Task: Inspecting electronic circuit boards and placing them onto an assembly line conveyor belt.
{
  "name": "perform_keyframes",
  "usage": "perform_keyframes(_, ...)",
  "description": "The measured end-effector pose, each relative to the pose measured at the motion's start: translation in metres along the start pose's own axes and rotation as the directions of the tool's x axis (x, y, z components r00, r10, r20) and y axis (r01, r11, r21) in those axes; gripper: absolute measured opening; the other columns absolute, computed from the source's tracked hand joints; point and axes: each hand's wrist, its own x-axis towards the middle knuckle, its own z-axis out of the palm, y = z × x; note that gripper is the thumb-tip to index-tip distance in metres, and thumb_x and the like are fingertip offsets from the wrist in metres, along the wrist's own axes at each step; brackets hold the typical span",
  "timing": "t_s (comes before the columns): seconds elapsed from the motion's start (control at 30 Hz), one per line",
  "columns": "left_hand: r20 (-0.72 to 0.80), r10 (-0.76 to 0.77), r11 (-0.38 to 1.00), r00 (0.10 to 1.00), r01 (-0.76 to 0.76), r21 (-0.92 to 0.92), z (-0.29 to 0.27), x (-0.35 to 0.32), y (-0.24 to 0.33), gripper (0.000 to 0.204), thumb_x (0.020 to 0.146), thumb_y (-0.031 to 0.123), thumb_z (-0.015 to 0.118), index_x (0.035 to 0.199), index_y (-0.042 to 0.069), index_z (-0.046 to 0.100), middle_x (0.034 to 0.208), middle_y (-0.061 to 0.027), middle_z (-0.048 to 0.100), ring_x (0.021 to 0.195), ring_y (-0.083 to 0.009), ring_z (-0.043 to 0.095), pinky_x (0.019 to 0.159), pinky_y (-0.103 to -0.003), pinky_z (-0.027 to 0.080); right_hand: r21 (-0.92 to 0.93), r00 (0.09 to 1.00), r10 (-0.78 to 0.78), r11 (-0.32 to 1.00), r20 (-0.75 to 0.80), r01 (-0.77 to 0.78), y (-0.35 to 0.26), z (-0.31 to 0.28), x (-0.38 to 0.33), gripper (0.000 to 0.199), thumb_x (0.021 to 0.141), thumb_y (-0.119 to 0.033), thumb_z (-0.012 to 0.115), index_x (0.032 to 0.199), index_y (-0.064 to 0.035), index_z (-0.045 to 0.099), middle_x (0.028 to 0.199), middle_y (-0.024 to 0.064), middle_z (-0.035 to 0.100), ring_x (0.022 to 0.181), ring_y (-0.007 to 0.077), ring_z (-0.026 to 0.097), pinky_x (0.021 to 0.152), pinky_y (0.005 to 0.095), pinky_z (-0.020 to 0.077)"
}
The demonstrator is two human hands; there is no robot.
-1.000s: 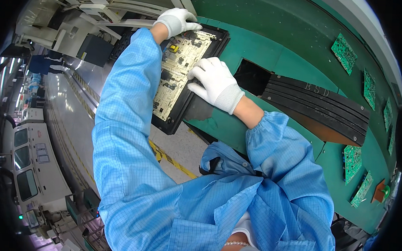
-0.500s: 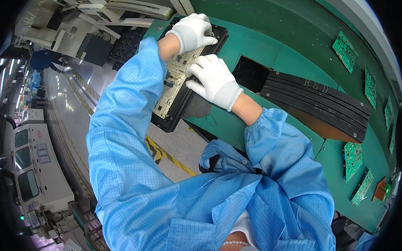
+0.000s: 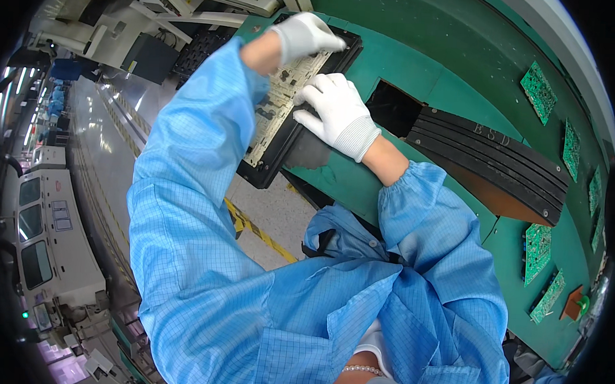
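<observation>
at the far left a row of pale grey machine cabinets with dark windows lines a glossy grey floor aisle, which runs open and bare into the distance; a yellow-and-black striped line marks the floor just short of the counter's near edge. the left hand, in a white knit glove, curls over the far top edge of a black rectangular tray, fingers closed on that rim. the tray is tilted up on its long side, its lower corner overhanging the counter edge above the floor. a pale yellow circuit board, flat and studded with small dark parts, lies inside the tray. the right hand, also white-gloved, rests flat with fingers spread against the tray's right rim and the board's edge. the green counter is smooth and matte, with a dark square opening just right of that hand. further right lies a stack of thin black curved-looking trays, edges stepped. small green circuit boards sit well apart along the counter's far and right borders.
</observation>
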Motion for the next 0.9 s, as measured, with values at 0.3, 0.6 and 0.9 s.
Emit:
perform_keyframes(0.3, -0.319, 0.075, 0.990, 0.945, -0.032, 0.138, -0.045, -0.064, -0.070, 0.039, 0.089, 0.033, 0.070, 0.111, 0.002, 0.071, 0.097, -0.0127, 0.074, 0.091, -0.0199, 0.069, 0.084, -0.034, 0.053, -0.003, 1.000, 0.013, 1.000, 0.006, -0.013, -0.002, -0.001, 0.000, 0.020, 0.084, -0.027, 0.070, 0.098, -0.0137, 0.063, 0.102, 0.0074, 0.058, 0.102, 0.0293, 0.054, 0.091, 0.0404, 0.0443)
perform_keyframes(0.6, -0.446, 0.013, 0.894, 0.895, 0.189, 0.407, 0.013, -0.096, -0.067, 0.041, 0.087, 0.042, 0.066, 0.100, 0.003, 0.070, 0.096, -0.0201, 0.065, 0.092, -0.0370, 0.064, 0.084, -0.042, 0.051, 0.034, 0.989, 0.104, 0.994, 0.104, -0.108, -0.005, -0.016, 0.009, 0.027, 0.087, -0.034, 0.064, 0.103, -0.0113, 0.066, 0.096, 0.0095, 0.062, 0.098, 0.0291, 0.058, 0.090, 0.0410, 0.0448)
perform_keyframes(0.9, -0.511, -0.014, 0.849, 0.860, 0.280, 0.448, 0.030, -0.099, -0.057, 0.036, 0.081, 0.036, 0.071, 0.097, 0.004, 0.065, 0.097, -0.0186, 0.061, 0.095, -0.0376, 0.062, 0.084, -0.045, 0.050, -0.114, 0.998, -0.024, 0.993, 0.057, 0.030, -0.033, -0.088, 0.029, 0.029, 0.088, -0.034, 0.064, 0.105, -0.0105, 0.065, 0.099, 0.0101, 0.062, 0.097, 0.0299, 0.057, 0.090, 0.0407, 0.0440)
